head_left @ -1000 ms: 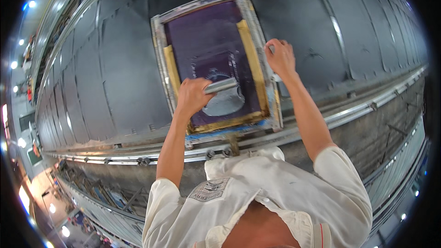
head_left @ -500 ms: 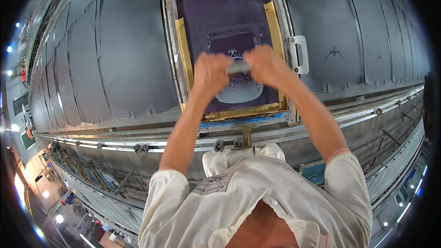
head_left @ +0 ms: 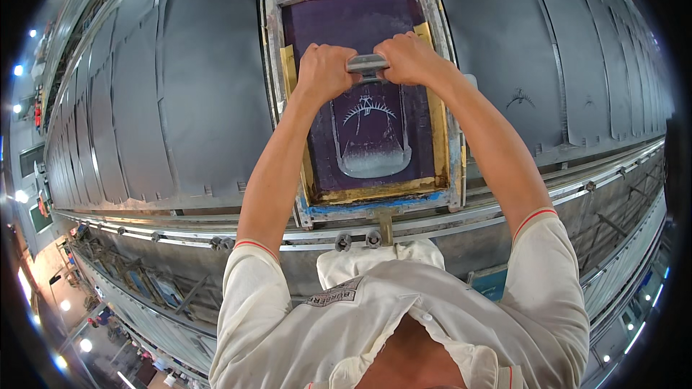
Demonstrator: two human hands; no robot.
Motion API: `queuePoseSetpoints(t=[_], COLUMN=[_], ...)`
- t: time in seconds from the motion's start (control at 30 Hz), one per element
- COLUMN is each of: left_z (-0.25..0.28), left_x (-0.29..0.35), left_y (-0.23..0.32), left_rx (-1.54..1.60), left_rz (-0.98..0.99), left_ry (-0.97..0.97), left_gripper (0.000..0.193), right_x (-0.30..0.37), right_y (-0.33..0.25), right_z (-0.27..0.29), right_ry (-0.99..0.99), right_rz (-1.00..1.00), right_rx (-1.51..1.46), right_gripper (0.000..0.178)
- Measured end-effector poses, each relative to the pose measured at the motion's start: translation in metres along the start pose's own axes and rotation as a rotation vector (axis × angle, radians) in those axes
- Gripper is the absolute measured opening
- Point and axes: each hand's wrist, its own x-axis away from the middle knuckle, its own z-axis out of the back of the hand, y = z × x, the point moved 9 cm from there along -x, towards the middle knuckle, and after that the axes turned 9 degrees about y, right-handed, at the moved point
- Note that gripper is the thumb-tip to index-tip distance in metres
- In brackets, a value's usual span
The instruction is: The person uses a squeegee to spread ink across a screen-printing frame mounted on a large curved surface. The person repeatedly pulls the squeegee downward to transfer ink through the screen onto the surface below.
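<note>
Both my hands grip a grey squeegee (head_left: pixel 368 64) by its ends, my left hand (head_left: pixel 326 72) on one side and my right hand (head_left: pixel 411 60) on the other. The squeegee sits over the purple mesh of a screen-printing frame (head_left: pixel 272 36). Below it, a pale curved pattern with spikes (head_left: pixel 368 107) shows on the mesh. A band of whitish ink (head_left: pixel 373 162) lies nearer me, with thin trails at both sides. Yellow tape (head_left: pixel 440 130) lines the mesh edges. My hands hide the blade's outer ends.
Dark grey sheets (head_left: pixel 209 94) cover the long table to the left. More dark sheets (head_left: pixel 497 50) lie to the right, and some bear a small curved print (head_left: pixel 520 99). A metal rail (head_left: pixel 490 210) runs along the near edge. A white handle (head_left: pixel 472 81) sits beside the frame, partly hidden by my right arm.
My hands and the squeegee have moved away from my body, up the mesh. More of the curved pattern and the ink trails now show. Both hands have kept their grip.
</note>
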Motion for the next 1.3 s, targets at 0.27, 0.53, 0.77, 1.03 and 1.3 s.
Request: queuePoseSetpoints(t=[0.27,0.53,0.77,1.03,1.3], left_z=[-0.004,-0.004,-0.001,0.007,-0.006], left_x=[0.006,0.106,0.126,0.012,0.139], left_y=[0.004,0.043,0.056,0.004,0.062], left_rx=[0.043,0.112,0.093,0.062,-0.052], left_rz=[-0.05,-0.09,-0.049,0.014,-0.055], left_ry=[0.105,0.154,0.012,0.031,0.196], left_gripper=[0.021,0.018,0.02,0.015,0.036], right_x=[0.004,0.091,0.114,0.01,0.129], right_y=[0.005,-0.053,-0.068,-0.009,-0.071], right_z=[-0.01,-0.04,-0.038,0.004,-0.034], right_ry=[0.008,0.047,-0.101,0.025,0.346], right_rz=[-0.038,0.054,0.044,-0.053,0.033], right_rx=[0.024,0.023,-0.027,0.009,0.035], right_gripper=[0.019,0.02,0.018,0.016,0.021])
